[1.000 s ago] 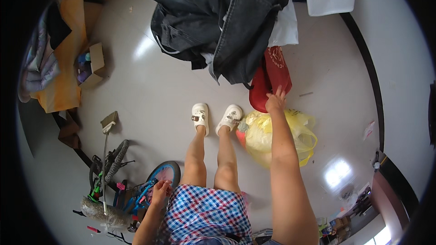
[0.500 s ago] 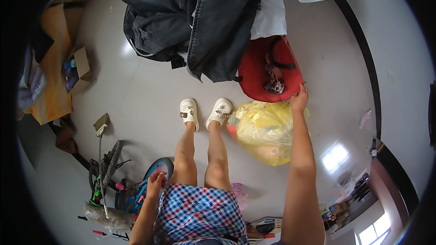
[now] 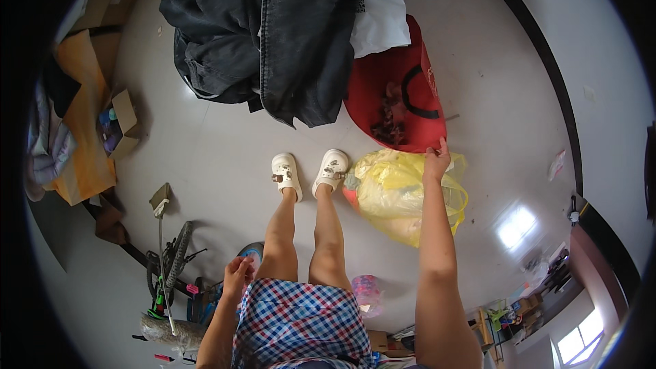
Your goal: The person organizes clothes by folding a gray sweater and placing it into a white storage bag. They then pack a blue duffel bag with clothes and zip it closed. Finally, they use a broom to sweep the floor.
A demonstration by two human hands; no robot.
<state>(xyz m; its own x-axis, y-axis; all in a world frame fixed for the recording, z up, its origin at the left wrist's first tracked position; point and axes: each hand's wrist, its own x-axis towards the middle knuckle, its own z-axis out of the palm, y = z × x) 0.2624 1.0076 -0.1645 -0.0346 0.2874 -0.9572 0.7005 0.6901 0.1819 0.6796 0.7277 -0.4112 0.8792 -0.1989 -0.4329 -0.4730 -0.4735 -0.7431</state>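
So the right hand (image 3: 437, 158) has thumb and fingers clamped on the rim of the red bag (image 3: 365, 89), right at its near right corner. That bag sits ahead and to the person's right, mouth gaping up toward them, with a black handle (image 3: 406, 96) flopped inside and some dark crumpled scraps (image 3: 389, 123) near the bottom. Can't make out what they are.

Biggest worry imo: it's a one-corner grip. Pull hard and the soft wall could fold or tip, and those scraps might spill over the low edge. Whether the red bag rests fully on the floor, can't tell.

Just this side of it is the yellow plastic bag (image 3: 389, 195), thin and stuffed, with loose handles near the wrist. A finger or the forearm could snag one and drag the whole thing along. At the far edge a white bag (image 3: 383, 24) overlaps the red one, and the dark clothes (image 3: 301, 55) crowd its left side, so a tug might bring either sliding down.

Left hand (image 3: 238, 272) hangs by the thigh, fingers loosely curled, nothing visible in it; can't tell whether the fingertips meet. With it way back there, nothing's steadying the opposite rim.
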